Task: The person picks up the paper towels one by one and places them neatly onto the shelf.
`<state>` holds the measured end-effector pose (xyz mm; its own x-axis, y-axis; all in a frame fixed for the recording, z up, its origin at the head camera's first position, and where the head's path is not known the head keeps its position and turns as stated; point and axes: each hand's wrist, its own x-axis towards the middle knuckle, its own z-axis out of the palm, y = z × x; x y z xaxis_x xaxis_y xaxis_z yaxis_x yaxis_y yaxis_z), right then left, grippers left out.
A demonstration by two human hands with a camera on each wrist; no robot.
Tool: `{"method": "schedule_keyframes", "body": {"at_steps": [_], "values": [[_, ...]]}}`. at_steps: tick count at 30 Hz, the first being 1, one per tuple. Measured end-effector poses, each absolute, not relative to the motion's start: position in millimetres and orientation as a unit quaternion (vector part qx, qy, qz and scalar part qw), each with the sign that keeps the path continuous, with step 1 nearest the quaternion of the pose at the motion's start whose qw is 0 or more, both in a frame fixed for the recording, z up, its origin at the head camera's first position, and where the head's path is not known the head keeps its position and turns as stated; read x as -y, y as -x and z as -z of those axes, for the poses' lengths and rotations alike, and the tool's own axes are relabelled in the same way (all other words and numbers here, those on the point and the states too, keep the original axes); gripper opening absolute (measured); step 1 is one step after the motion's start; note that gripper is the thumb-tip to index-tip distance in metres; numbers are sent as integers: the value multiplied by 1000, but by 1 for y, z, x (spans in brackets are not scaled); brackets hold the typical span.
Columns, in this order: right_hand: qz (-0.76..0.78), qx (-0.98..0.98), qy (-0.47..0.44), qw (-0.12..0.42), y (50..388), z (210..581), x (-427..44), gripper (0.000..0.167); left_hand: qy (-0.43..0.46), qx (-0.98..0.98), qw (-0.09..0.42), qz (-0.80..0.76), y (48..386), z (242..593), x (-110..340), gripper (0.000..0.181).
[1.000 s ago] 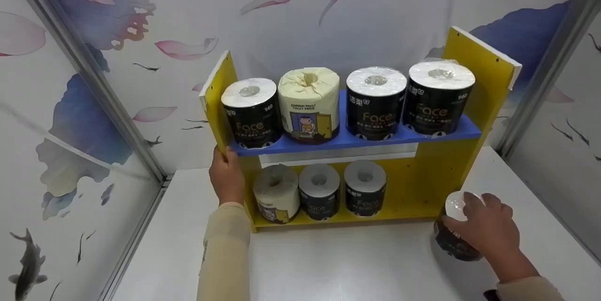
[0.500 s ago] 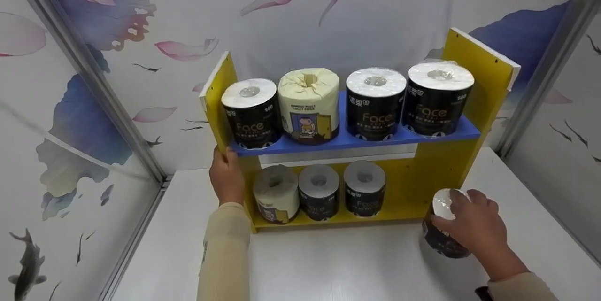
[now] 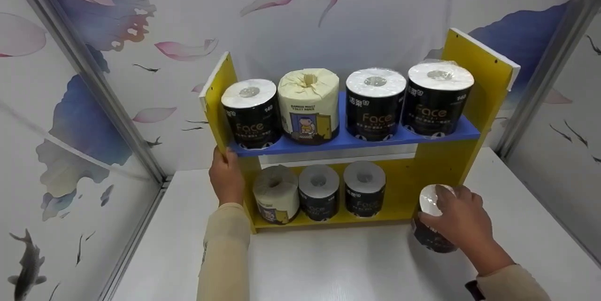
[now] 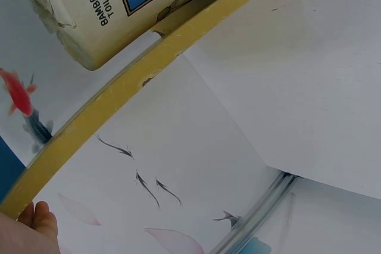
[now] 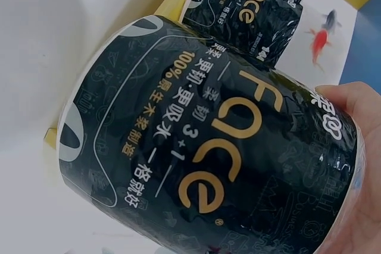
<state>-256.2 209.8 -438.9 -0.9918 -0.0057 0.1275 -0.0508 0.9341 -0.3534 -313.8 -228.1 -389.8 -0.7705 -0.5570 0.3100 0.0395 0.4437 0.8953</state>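
My right hand (image 3: 462, 221) grips a black-wrapped toilet roll (image 3: 431, 237) by its upper part, thumb on the near side. The roll is slightly tilted before the shelf's lower right end; whether it touches the table is unclear. In the right wrist view its gold "Face" lettering fills the frame. My left hand (image 3: 227, 176) holds the left side panel (image 3: 217, 104) of a yellow and blue shelf, just under the blue board (image 3: 300, 148). In the left wrist view, fingertips (image 4: 44, 221) show at the panel's edge. On the lower board stand a cream roll (image 3: 277, 197) and two black ones (image 3: 319, 200).
Several rolls stand on the blue board, including a cream one (image 3: 309, 108) and a black one (image 3: 439, 104) beside the right side panel (image 3: 474, 85). The shelf stands on a white table (image 3: 328, 268), between printed wall panels (image 3: 399, 10).
My right hand has carried the black toilet roll leftward and slightly away from me, closer to the shelf's lower board. The left hand has stayed on the side panel.
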Motion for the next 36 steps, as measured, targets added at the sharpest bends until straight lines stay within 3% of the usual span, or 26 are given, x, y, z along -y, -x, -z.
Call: {"method": "schedule_keyframes", "body": {"at_steps": [26, 36], "values": [[-192, 973, -52, 116, 285, 449, -198, 65, -173, 793, 281, 512, 314, 391, 228, 40], [-204, 972, -58, 96, 298, 448, -196, 62, -174, 791, 281, 516, 313, 389, 228, 40]]}}
